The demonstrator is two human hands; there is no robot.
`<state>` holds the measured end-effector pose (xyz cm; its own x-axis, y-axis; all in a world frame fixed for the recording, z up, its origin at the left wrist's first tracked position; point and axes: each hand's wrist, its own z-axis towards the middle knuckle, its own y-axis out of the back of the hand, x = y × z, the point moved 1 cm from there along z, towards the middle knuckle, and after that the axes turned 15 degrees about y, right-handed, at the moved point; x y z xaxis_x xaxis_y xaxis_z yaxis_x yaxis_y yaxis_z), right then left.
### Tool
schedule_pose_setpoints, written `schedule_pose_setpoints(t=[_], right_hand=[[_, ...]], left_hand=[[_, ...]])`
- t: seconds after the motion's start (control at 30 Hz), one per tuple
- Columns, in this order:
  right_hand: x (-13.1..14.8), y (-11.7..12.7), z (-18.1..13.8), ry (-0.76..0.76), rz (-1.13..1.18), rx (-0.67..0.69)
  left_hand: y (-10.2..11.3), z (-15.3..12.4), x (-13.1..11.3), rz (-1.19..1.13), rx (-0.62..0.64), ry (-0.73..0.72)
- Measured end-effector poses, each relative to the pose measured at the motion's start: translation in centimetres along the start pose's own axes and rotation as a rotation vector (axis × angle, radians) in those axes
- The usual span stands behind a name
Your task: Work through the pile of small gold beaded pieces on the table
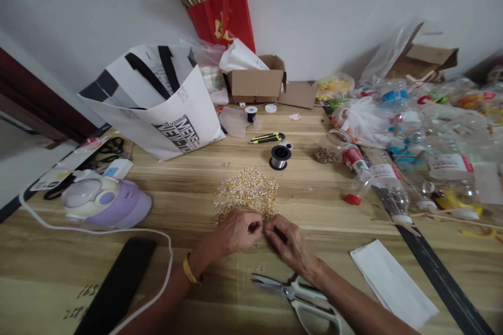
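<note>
My left hand (pixel 241 227) and my right hand (pixel 285 235) meet fingertip to fingertip at the near edge of a pile of tiny gold and silver wire pieces (pixel 247 191). Both hands have their fingers curled into a pinch; whatever lies between them is too small to make out. A yellow band circles the left wrist. Scissors with pale handles (pixel 301 296) lie below the right hand, partly under that forearm, blades apart. A few small loose bits (pixel 259 269) rest on the wood near the blade tips.
Beyond the pile stand a wire spool (pixel 280 157) and a yellow-black utility knife (pixel 266 138). A white shopping bag (pixel 184 115) and a purple device (pixel 113 201) with a white cable are at left. Plastic bottles (pixel 383 178) crowd the right, with folded white paper (pixel 393 282) nearer.
</note>
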<state>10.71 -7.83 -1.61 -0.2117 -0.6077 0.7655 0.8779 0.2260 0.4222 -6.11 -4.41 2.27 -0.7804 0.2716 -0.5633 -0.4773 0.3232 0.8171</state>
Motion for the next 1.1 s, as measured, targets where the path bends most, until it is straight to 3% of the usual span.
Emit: schedule_pose_setpoints(t=[0.33,0.77,1.1], right_hand=[[-0.2,0.0,-0.2,0.000,-0.014,0.005],[-0.1,0.0,-0.1,-0.018,-0.013,0.020],[0.0,0.0,0.0,0.002,-0.021,-0.002]], left_hand=[[-0.1,-0.2,0.4,-0.047,-0.031,0.012],[1.7,0.8,3.9,-0.148,-0.177,0.172],[3.6,1.9,7.4,-0.147,-0.526,0.282]])
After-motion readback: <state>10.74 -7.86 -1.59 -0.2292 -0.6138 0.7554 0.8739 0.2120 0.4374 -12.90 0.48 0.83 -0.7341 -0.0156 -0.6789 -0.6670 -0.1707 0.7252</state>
